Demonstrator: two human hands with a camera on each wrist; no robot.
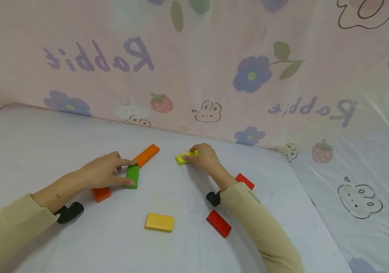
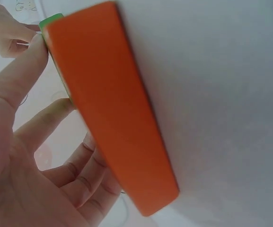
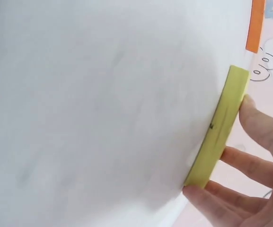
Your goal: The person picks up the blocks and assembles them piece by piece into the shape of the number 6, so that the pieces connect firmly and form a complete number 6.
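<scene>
Thumb and index finger of my left hand [image 1: 103, 171] pinch a green block [image 1: 132, 176] at its near and far ends, in the head view. Just beyond its far end an orange block [image 1: 148, 154] lies slanted, close by the index fingertip. A darker orange block [image 1: 101, 194] sits under the left palm, partly hidden; in the left wrist view this orange block [image 2: 110, 109] covers most of the green one. Farther right, my right hand [image 1: 206, 157] holds a lime-yellow block [image 1: 180, 159]. The right wrist view shows this yellow block [image 3: 217, 130] lengthwise between thumb and fingers.
On the white tabletop [image 1: 119, 242], a deeper yellow block [image 1: 159, 222] lies near the front. A red block [image 1: 219, 223] lies beside the right forearm, and another red block [image 1: 245, 181] is partly behind it. A printed curtain [image 1: 187, 68] hangs along the back and right.
</scene>
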